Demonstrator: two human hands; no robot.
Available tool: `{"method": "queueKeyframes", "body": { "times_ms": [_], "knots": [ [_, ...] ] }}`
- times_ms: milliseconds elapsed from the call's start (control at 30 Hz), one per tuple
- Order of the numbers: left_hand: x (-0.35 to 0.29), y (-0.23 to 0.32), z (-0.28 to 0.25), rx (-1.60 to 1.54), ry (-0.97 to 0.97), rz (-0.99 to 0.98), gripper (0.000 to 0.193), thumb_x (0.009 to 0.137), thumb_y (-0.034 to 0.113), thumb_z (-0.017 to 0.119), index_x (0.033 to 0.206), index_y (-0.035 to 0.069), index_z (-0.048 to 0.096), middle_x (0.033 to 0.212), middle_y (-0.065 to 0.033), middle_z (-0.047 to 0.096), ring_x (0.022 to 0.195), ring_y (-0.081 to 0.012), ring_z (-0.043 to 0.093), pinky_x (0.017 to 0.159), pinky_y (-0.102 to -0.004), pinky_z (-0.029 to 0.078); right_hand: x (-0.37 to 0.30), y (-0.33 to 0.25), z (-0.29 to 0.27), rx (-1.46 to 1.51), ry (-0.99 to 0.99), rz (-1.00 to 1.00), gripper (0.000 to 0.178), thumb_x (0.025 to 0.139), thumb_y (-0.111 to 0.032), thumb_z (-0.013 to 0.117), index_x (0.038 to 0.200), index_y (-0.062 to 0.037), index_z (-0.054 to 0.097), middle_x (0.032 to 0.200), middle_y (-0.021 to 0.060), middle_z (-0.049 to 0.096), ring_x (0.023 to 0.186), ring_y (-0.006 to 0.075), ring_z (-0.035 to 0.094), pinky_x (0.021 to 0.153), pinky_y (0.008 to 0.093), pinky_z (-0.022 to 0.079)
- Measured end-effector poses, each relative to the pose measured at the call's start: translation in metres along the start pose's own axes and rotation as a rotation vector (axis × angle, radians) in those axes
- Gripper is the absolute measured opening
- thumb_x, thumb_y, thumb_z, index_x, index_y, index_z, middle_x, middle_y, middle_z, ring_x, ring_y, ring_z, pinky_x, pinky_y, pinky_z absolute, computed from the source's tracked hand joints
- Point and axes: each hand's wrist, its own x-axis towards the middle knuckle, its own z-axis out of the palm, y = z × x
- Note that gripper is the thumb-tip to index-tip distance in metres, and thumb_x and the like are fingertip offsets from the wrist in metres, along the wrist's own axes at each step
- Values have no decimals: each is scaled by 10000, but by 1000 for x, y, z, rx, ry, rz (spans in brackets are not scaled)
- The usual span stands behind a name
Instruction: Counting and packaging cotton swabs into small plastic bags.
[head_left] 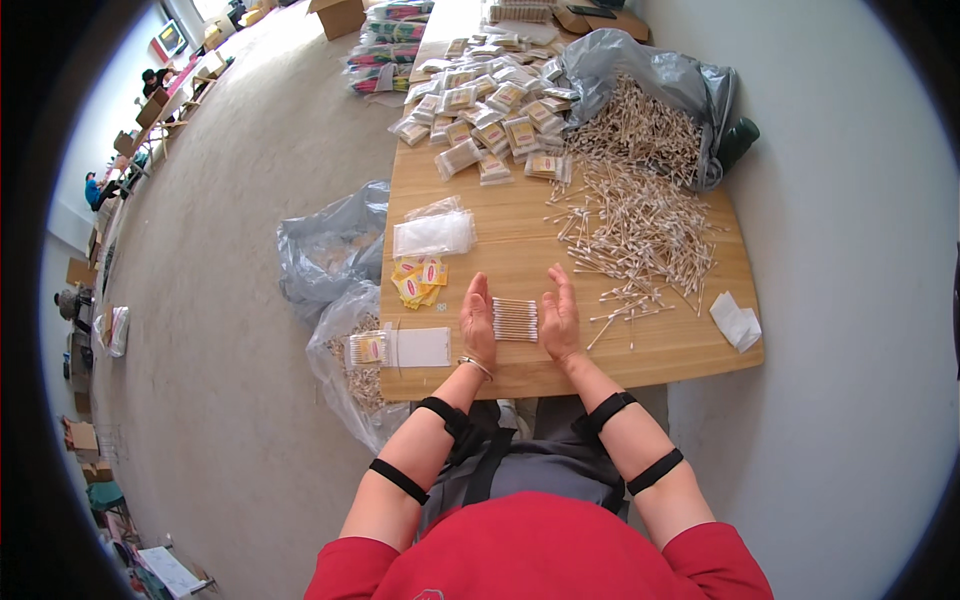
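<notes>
A neat row of cotton swabs [516,320] lies side by side on the wooden table, close to its front edge. My left hand [479,322] stands on edge at the row's left end, fingers stretched forward. At the opposite end my right hand [560,318] is held the same way, palm facing inward. The swabs lie between the two palms, with neither hand's fingers closed round them. Left of my left hand are a white card [424,347] and a small clear packet of swabs with a yellow label [368,348]. Yellow paper labels [418,282] are scattered just beyond.
Clear plastic bags [435,235] lie at the table's left. Loose swabs [650,225] spill from a grey plastic bag [610,62] on the right; filled packets [490,110] heap at the back. A crumpled tissue [737,322] sits near the right corner, beside the wall [840,300].
</notes>
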Motion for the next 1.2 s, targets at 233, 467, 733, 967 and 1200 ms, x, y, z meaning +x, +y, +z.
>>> {"method": "queueKeyframes", "body": {
  "times_ms": [233, 467, 733, 967, 1200],
  "knots": [
    [0, -3, 0, 99, -128, -8, 637, 981, 442, 331, 1408, -25, 259, 1480, -159, 249, 1387, -249, 206, 1137, -345, 144, 1, 0, 18, 323, -13, 92, 413, 911, -62, 406, 1312, 33, 392, 1442, 165, 326, 1358, 274, 269, 1109, 335, 201],
    [1, -3, -2, -17, 3, 1, 631, 976, 442, 351, 1398, -22, 279, 1466, -158, 276, 1376, -244, 235, 1133, -356, 167, 11, -3, -8, -421, -265, -167, 203, 871, -83, 499, 1012, -73, 644, 1377, 169, 400, 1347, 373, 238, 1112, 425, 205],
    [2, -6, -1, -41, -8, 5, 600, 980, 413, 364, 1392, -17, 289, 1453, -151, 302, 1366, -231, 259, 1128, -346, 192, 22, 7, -10, -528, -128, -201, 191, 862, -115, 534, 1004, -80, 656, 1349, 174, 426, 1321, 384, 268, 1096, 440, 239],
    [1, -3, -2, -19, -2, 7, 596, 983, 416, 354, 1390, -15, 293, 1457, -144, 298, 1367, -230, 257, 1129, -345, 188, 5, -3, -5, -202, -99, -57, 299, 899, -93, 451, 1169, -17, 555, 1328, 186, 458, 1280, 323, 378, 1079, 385, 283],
    [1, 0, -3, 11, -63, -28, 632, 978, 447, 338, 1394, -26, 284, 1455, -171, 290, 1371, -246, 247, 1132, -356, 176, -12, -14, 21, 235, 47, 83, 337, 930, -104, 403, 1223, 40, 485, 1391, 187, 407, 1344, 300, 309, 1101, 359, 227]
  ]
}}
